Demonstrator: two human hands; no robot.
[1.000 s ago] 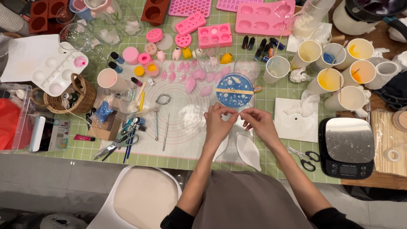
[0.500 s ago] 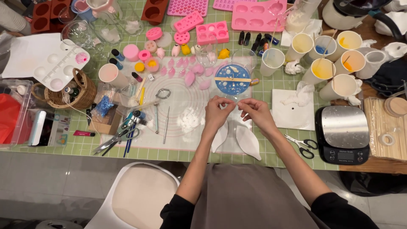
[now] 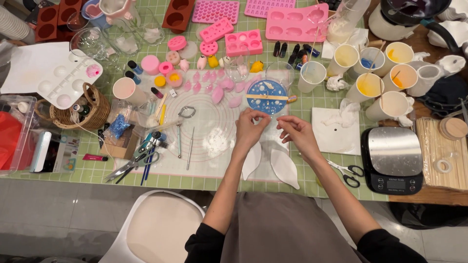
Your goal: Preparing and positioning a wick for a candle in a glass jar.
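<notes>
My left hand and my right hand are close together over a translucent mat, fingertips pinched toward each other just below a round blue disc with a wooden stick laid across it. Whatever the fingers pinch is too small to make out. Two white petal-shaped pieces lie on the mat under my wrists. A small heap of white material sits left of my left hand. Pink petal pieces lie above it.
Pink silicone moulds and brown moulds line the far edge. Cups of yellow and white liquid stand at right, beside a kitchen scale and scissors. Tools, a basket and a palette crowd the left.
The view has shifted slightly. My hands stay together below the blue disc, with only small finger movements.
</notes>
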